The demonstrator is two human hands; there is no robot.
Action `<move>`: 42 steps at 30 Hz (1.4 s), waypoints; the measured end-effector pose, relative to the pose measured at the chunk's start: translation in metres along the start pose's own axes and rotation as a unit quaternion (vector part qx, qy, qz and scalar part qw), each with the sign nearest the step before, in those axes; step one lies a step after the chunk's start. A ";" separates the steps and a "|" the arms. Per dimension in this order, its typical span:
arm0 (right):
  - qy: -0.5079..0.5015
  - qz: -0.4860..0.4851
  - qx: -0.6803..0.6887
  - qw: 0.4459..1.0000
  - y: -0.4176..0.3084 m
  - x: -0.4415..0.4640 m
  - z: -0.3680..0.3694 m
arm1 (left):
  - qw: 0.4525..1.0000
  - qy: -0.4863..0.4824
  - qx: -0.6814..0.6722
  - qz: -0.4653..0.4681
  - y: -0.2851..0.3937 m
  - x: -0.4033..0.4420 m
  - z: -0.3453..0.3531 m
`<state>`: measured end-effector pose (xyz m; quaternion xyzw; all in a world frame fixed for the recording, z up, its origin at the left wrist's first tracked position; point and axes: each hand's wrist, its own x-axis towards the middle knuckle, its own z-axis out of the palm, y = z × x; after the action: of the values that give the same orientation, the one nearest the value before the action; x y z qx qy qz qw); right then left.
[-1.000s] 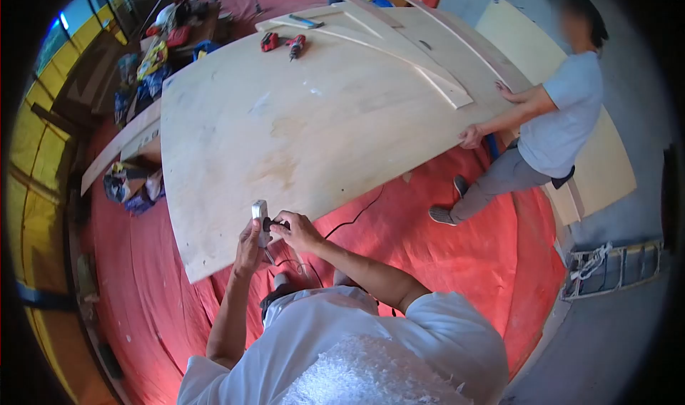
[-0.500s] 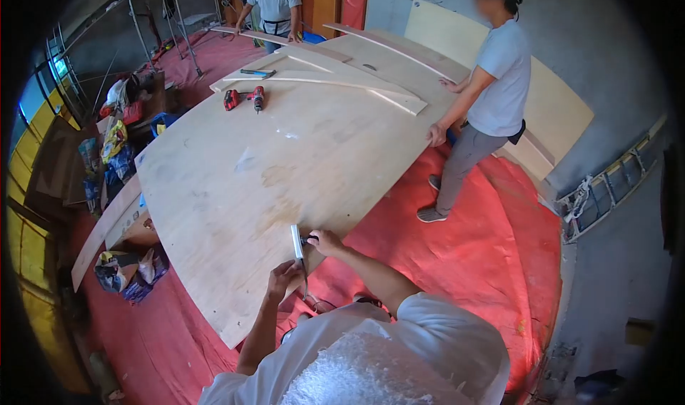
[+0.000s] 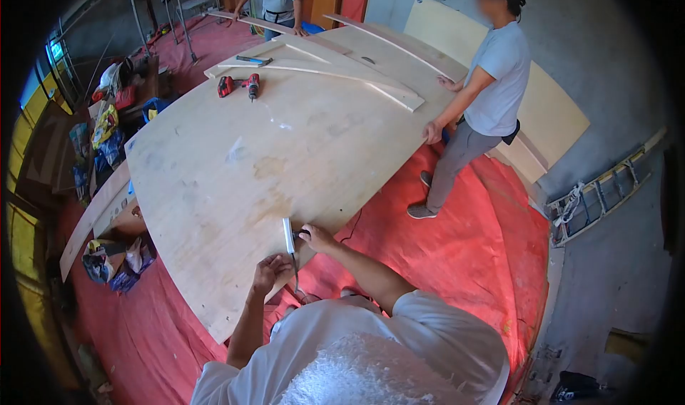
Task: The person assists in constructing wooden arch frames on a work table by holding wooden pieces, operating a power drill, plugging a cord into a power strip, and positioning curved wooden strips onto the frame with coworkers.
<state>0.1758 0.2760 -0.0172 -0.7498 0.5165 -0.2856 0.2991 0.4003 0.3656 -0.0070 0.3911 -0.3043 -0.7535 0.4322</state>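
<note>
My right hand (image 3: 320, 238) is closed around the black handle of a slim silver tool (image 3: 288, 235), whose kind I cannot make out. It stands over the near edge of a large plywood sheet (image 3: 207, 191), and a dark cord or hose runs down from its lower end. Just left of that end is my left hand (image 3: 270, 272), its fingers curled together; what they hold, if anything, is too small to tell. Farther up the sheet lie a red cordless drill (image 3: 252, 86), another red power tool (image 3: 226, 85) and a blue-handled hammer (image 3: 254, 60).
Wooden strips (image 3: 349, 73) lie across the sheet's far part. A co-worker (image 3: 496, 84) at the right rests a hand on its edge; another person (image 3: 277, 2) stands at the far end. Red sheeting (image 3: 457, 262) covers the floor. A ladder (image 3: 599, 195) lies by the right wall.
The view has shifted slightly, so most things sit a little farther left. My right hand still grips the silver tool, and my left hand stays close to its lower end.
</note>
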 end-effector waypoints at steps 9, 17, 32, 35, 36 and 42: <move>-0.051 0.015 0.014 0.999 0.001 0.003 -0.006 | 0.998 0.043 -0.035 -0.022 0.001 0.000 0.003; -0.071 0.029 0.002 0.997 -0.003 0.006 -0.012 | 0.997 0.063 -0.035 -0.034 0.000 0.003 0.002; -0.086 0.036 -0.012 0.996 -0.001 0.008 -0.011 | 0.997 0.055 -0.044 -0.036 0.000 0.004 -0.001; -0.093 0.042 -0.015 0.995 0.002 0.009 -0.009 | 0.996 0.059 -0.043 -0.042 0.002 0.002 0.001; -0.096 0.046 -0.015 0.994 0.002 0.009 -0.009 | 0.996 0.061 -0.043 -0.043 0.001 0.002 0.001; -0.103 0.046 -0.011 0.994 -0.003 0.009 -0.014 | 0.996 0.059 -0.043 -0.043 0.003 0.001 0.002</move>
<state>0.1699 0.2664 -0.0042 -0.7537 0.5204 -0.1873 0.3551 0.3992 0.3634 -0.0041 0.4288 -0.2289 -0.7592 0.4328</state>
